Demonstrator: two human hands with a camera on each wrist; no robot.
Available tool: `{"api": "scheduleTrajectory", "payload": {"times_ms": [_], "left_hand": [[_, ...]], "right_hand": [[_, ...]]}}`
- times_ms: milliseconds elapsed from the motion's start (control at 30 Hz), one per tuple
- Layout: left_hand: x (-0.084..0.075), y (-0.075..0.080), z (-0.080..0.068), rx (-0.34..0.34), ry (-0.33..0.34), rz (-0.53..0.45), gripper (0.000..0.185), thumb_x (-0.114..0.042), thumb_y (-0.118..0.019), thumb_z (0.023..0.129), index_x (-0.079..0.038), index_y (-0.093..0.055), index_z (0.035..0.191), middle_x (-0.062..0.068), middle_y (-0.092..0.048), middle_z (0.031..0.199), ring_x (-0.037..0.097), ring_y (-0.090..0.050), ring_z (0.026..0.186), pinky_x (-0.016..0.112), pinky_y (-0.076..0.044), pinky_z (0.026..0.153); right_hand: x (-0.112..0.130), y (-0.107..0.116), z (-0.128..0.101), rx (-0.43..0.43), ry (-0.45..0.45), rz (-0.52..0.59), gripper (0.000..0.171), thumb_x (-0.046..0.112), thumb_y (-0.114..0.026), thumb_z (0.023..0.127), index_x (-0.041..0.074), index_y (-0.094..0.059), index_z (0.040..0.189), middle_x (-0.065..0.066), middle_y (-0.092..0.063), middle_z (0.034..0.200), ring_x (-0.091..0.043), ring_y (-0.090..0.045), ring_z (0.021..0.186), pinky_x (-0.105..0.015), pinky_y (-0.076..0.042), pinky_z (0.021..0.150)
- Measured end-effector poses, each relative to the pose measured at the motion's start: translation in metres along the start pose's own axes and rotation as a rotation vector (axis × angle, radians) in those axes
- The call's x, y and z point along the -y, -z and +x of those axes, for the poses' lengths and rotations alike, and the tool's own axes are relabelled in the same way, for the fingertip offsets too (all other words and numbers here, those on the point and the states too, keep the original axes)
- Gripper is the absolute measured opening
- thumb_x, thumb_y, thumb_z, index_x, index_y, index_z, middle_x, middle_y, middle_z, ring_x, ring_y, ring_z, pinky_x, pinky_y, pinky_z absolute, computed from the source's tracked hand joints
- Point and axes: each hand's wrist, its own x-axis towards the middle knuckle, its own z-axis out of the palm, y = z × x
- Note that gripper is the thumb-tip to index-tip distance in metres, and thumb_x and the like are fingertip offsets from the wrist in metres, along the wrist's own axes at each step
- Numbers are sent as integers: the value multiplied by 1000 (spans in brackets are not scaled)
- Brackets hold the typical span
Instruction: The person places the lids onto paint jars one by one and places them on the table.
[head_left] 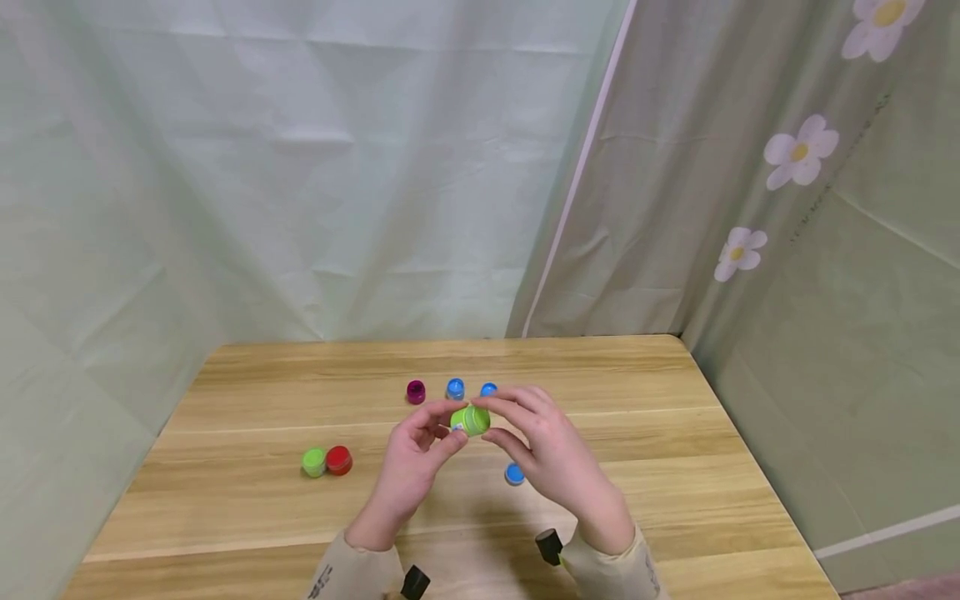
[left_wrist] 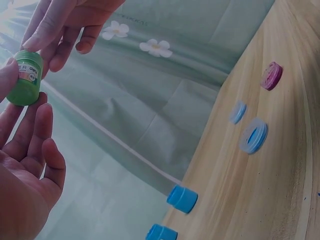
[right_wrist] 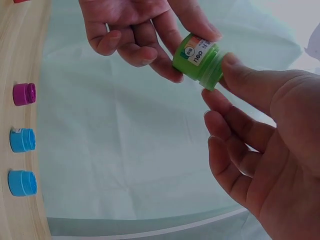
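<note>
Between both hands, above the table, is a small green paint jar (head_left: 470, 420) with a white label, tilted on its side. My left hand (head_left: 408, 462) pinches the body of the jar between thumb and fingers. From the other end, my right hand (head_left: 558, 454) has thumb and index finger on the rim of its green lid (right_wrist: 214, 70). In the right wrist view the lid sits on the jar. A blue lid (head_left: 514, 474) lies on the table beside my right hand.
An open purple jar (head_left: 416, 392) and two blue jars (head_left: 455, 389) stand toward the table's back. Green (head_left: 313, 462) and red (head_left: 339, 460) jars stand side by side at left. In the left wrist view, a purple lid (left_wrist: 271, 76) and two blue lids (left_wrist: 253, 136) lie on the wood.
</note>
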Motion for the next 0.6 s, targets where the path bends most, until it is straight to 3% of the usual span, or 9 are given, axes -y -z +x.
{"api": "scheduleTrajectory", "payload": {"times_ms": [200, 333, 433, 600], "left_hand": [[0, -2, 0, -15, 12, 3, 36, -3, -75, 99, -1, -69, 134, 1, -72, 119, 25, -60, 101, 29, -55, 87], [-1, -4, -1, -17, -5, 4, 36, -2, -75, 98, 0, -68, 133, -2, -72, 119, 23, -61, 99, 29, -54, 88], [0, -4, -1, -15, -18, 1, 36, 0, -75, 98, 2, -68, 133, -3, -72, 119, 22, -61, 98, 29, -54, 88], [1, -4, -1, -15, -14, 0, 36, 0, -75, 98, 1, -68, 133, -3, -73, 118, 22, -61, 99, 30, -53, 90]], "right_hand": [[1, 0, -3, -2, -82, -2, 39, 21, -84, 95, 13, -73, 131, 2, -72, 125, -19, -63, 118, -38, -57, 98], [1, 1, -5, 19, -117, 11, 50, 28, -83, 96, 15, -66, 141, 4, -69, 129, -18, -60, 123, -39, -55, 100], [1, 2, -6, 28, -95, 17, 57, 28, -82, 97, 17, -61, 148, 3, -66, 137, -20, -58, 127, -40, -53, 104], [0, 3, -6, 34, -1, 18, 49, 15, -82, 97, 16, -66, 143, 0, -65, 141, -22, -59, 130, -39, -52, 107]]}}
